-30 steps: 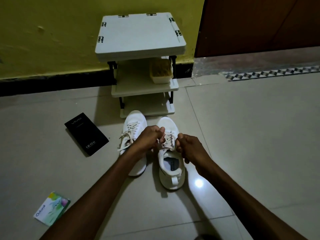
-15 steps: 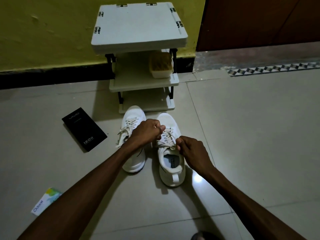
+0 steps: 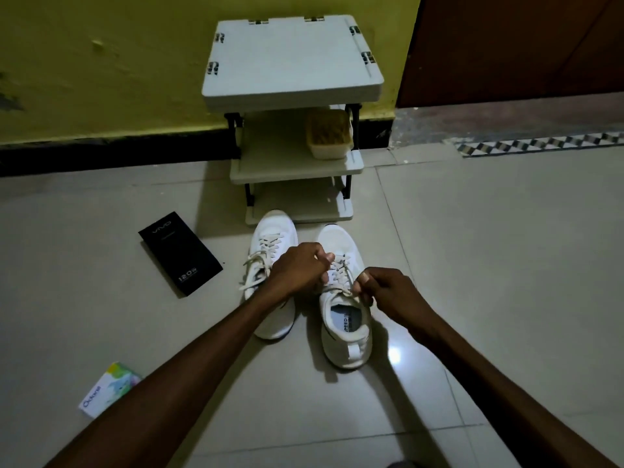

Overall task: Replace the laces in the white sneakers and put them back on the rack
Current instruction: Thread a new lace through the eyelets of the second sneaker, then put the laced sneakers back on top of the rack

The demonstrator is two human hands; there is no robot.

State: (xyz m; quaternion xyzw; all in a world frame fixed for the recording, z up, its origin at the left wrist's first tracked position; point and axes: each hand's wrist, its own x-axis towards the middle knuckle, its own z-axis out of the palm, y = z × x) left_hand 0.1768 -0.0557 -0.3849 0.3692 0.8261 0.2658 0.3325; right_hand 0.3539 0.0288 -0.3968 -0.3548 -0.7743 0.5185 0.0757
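Down on the glossy pale floor tiles (image 3: pixel 506 265), two white sneakers sit side by side, toes toward the rack (image 3: pixel 293 62) at twelve o'clock. The right-hand sneaker (image 3: pixel 344 329) is smooth with a printed insole and a heel loop; a flat, pale lace (image 3: pixel 341 276) criss-crosses its front. The left hand (image 3: pixel 299 270) is curled tight over that lacing, fingertips pinching the lace from the nine o'clock side. The right hand (image 3: pixel 388 292) pinches the lace between thumb and forefinger at the top eyelet, at three o'clock, the other fingers folded in. The left forearm crosses over the heel of the other sneaker (image 3: pixel 273 234), whose lace ends trail loose off its side.

The rack is a blocky three-tier stand of matte pale boards on dark posts, against a scuffed yellow wall (image 3: pixel 101 62). On its middle shelf, toward the right, sits a rounded plastic tub (image 3: pixel 327 138) filled with something tan and coarse; I cannot tell what. At ten o'clock from the shoes lies a flat black box (image 3: pixel 180 253) with pale lettering, and at seven o'clock a small colourful carton (image 3: pixel 109 390).
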